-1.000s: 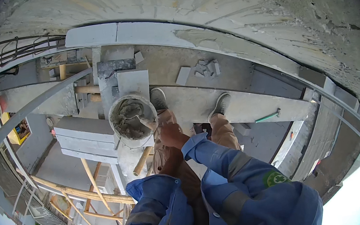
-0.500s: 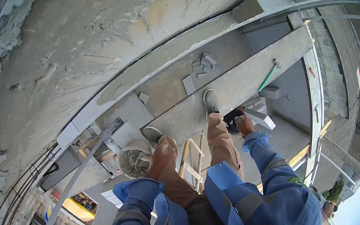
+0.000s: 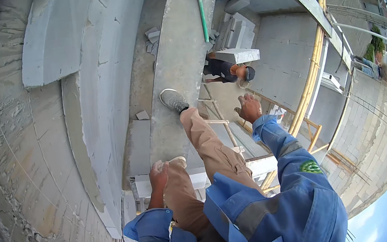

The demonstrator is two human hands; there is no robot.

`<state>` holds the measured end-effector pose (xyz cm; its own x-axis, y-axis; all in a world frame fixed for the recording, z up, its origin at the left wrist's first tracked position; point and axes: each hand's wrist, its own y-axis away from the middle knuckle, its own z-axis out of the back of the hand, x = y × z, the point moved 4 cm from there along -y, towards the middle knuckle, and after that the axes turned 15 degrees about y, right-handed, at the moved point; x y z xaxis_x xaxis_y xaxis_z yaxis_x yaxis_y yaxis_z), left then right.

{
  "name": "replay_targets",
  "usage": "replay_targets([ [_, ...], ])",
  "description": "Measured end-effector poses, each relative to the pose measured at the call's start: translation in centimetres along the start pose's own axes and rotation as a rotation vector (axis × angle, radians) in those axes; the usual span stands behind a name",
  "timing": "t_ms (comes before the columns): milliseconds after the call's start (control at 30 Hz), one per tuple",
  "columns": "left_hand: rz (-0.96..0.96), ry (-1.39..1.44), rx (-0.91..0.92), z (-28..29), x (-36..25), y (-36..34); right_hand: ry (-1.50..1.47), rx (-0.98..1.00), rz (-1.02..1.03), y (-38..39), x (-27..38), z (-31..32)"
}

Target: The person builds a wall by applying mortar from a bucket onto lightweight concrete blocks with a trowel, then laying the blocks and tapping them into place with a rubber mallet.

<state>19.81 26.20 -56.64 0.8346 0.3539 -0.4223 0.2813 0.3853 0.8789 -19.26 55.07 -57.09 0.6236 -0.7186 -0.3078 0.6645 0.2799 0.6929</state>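
Right hand (image 3: 249,109) farther out, fingers (image 3: 250,97) clear of block (image 3: 237,55)

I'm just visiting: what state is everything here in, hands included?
Right hand's grip: open, fingers spread, nothing visible in it.
Left hand's grip: beside the trouser leg; open or closed unclear.
Green-handled hammer: lying on the plank.
Grey shoe: on the plank.
Pale block: near a person in dark clothing; whether held, unclear.
Broken pieces: loosely heaped.
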Motion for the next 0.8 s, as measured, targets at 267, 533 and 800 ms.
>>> replay_targets([
  [267,0.1,0.239,0.178,-6.6,-5.4,-6.7,-0.733,-0.122,-0.821,-14.3,-11.5,-2.9],
  [533,0.22,-0.034,0.187,-7.7,-2.2,-11.6,-1.602,0.638,-0.922,-23.6,-9.6,-9.0],
  [800,0.144,-0.208,0.235,-8.5,-3.5,-13.2,-2.02,0.695,-0.668,-28.7,-2.9,-13.3],
])
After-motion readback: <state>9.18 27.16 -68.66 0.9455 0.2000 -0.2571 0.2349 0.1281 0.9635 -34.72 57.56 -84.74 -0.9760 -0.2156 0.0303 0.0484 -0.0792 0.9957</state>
